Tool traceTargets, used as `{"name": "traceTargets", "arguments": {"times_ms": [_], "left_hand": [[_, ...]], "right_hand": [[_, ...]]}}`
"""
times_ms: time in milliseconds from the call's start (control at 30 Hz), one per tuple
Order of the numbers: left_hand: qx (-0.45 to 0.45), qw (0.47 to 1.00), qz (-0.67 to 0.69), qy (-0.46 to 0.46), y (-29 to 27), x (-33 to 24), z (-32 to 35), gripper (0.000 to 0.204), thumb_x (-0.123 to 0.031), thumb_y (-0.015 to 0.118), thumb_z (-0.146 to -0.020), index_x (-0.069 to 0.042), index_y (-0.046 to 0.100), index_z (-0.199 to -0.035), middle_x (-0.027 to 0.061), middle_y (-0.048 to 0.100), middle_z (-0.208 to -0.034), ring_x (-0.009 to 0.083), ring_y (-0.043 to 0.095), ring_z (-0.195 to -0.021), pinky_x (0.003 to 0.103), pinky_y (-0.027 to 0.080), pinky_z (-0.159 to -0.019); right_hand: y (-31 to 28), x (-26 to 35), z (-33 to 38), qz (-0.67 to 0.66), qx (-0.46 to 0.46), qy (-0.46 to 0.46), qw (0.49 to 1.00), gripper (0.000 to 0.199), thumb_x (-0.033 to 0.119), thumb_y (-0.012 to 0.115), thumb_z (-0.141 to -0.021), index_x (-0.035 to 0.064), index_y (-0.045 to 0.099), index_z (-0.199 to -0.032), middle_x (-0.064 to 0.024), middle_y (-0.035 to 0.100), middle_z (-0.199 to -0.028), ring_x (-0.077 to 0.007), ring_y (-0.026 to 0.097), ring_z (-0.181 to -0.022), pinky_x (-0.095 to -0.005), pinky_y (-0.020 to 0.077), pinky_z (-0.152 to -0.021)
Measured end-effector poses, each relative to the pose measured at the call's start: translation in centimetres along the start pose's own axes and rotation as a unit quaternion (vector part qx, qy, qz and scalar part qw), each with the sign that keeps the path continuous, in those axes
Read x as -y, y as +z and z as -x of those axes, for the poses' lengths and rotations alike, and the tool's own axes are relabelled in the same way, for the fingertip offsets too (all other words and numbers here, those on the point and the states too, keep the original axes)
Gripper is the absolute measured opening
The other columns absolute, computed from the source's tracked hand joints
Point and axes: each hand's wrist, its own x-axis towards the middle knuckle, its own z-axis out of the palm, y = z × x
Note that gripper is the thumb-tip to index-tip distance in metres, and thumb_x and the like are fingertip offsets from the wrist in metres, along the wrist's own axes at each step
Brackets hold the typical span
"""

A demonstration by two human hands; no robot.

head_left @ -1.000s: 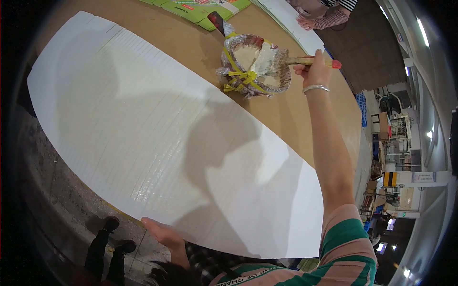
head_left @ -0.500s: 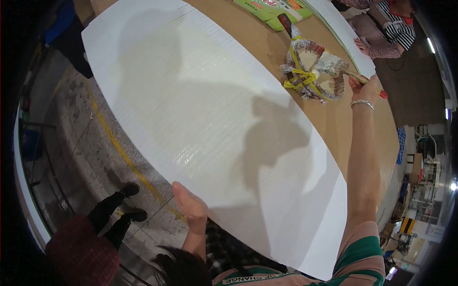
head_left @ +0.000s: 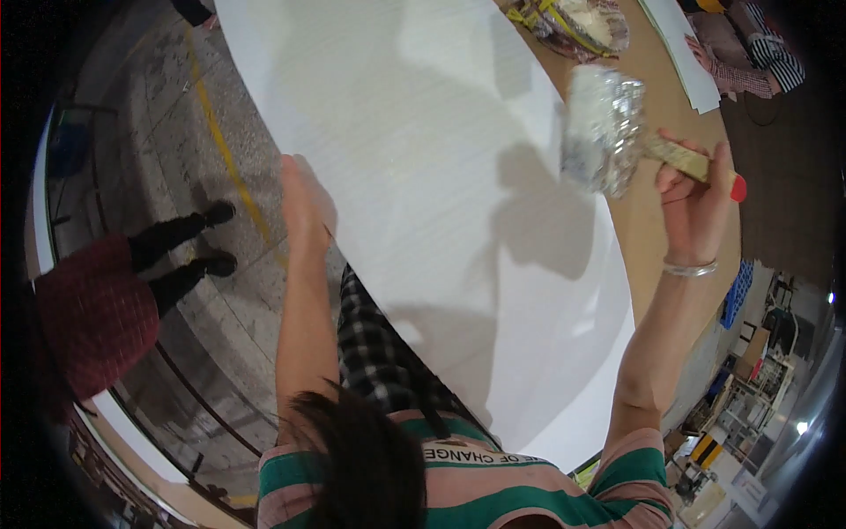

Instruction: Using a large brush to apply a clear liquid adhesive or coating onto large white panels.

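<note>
My right hand [head_left: 693, 198] is closed round the wooden handle of a wide brush [head_left: 608, 128]. The handle has a red end, and shiny clear or silvery wrapping covers the brush's broad head. That head hangs over the right edge of a large stack of white paper sheets [head_left: 414, 185]; whether it touches the paper I cannot tell. At the left edge of the stack rests my left hand [head_left: 306, 204], its fingers stretched out and partly hidden. Beyond the brush stands a plastic-wrapped pan [head_left: 577, 26] tied with yellow strips, with pale paste in it.
Under the paper is a brown tabletop [head_left: 648, 238]. At the far right another person's hand [head_left: 699, 55] lies by more white sheets [head_left: 674, 44]. To the left, someone in dark red [head_left: 101, 317] is on the grey floor [head_left: 251, 300], which bears a yellow line [head_left: 220, 132].
My right hand has brought the brush from the pan back toward me, over the paper's right edge. The view has shifted, so the pan now sits at the top edge.
</note>
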Motion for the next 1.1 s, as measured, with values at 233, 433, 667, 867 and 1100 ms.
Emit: {"name": "traceTargets", "arguments": {"times_ms": [233, 433, 667, 867, 1100], "left_hand": [[0.018, 1.0, -0.013, -0.003, -1.3, 3.9, 4.1, 0.064, -0.045, 0.029, -0.097, 0.007, 0.033, -0.135, 0.0163, 0.037, -0.139, 0.0251, 0.036, -0.126, 0.031, 0.025, -0.105], [0.011, 0.991, -0.124, 0.042, -0.9, 4.3, 4.4, 0.064, -0.046, 0.029, -0.097, 0.007, 0.039, -0.131, 0.0181, 0.044, -0.134, 0.0274, 0.041, -0.122, 0.032, 0.028, -0.103], [0.006, 0.968, -0.218, 0.121, -0.9, 3.3, 4.5, 0.061, -0.041, 0.023, -0.099, 0.009, 0.044, -0.126, 0.021, 0.048, -0.129, 0.028, 0.044, -0.118, 0.032, 0.031, -0.101], [-0.019, 0.977, -0.195, 0.085, -0.5, 2.9, 4.6, 0.065, -0.047, 0.025, -0.097, 0.007, 0.042, -0.129, 0.0202, 0.046, -0.131, 0.0271, 0.044, -0.119, 0.031, 0.03, -0.101], [-0.014, 0.984, -0.152, 0.097, -0.7, 4.3, 3.7, 0.067, -0.05, 0.028, -0.096, 0.007, 0.042, -0.13, 0.0182, 0.046, -0.133, 0.0245, 0.044, -0.119, 0.03, 0.031, -0.1]], "right_hand": [[6.9, -4.1, 4.7, 0.086, 0.043, 0.094, 0.991, 0.036, 0.029, 0.042, -0.093, -0.0016, 0.061, -0.089, -0.0172, 0.067, -0.09, -0.0136, 0.052, -0.053, -0.0247, 0.043, -0.05], [12.7, -7.0, 4.1, 0.343, 0.048, -0.065, 0.936, 0.018, 0.017, 0.06, -0.082, 0.0001, 0.066, -0.086, -0.0041, 0.063, -0.07, -0.0075, 0.053, -0.058, -0.0204, 0.041, -0.052], [6.0, -6.7, 11.2, 0.378, 0.102, 0.077, 0.917, 0.008, 0.002, 0.061, -0.08, 0.0007, 0.064, -0.087, -0.0028, 0.064, -0.086, -0.0076, 0.058, -0.079, -0.0217, 0.0471, -0.07], [0.9, -2.0, 16.9, 0.495, 0.19, 0.081, 0.844, 0.004, 0.0, 0.06, -0.076, 0.0013, 0.063, -0.079, -0.0056, 0.064, -0.075, -0.0121, 0.06, -0.067, -0.0233, 0.047, -0.061], [10.7, -7.3, 3.9, 0.43, 0.151, -0.074, 0.887, 0.002, 0.001, 0.063, -0.078, -0.0001, 0.062, -0.079, -0.0045, 0.062, -0.076, -0.0096, 0.057, -0.068, -0.0212, 0.0451, -0.061]]}}
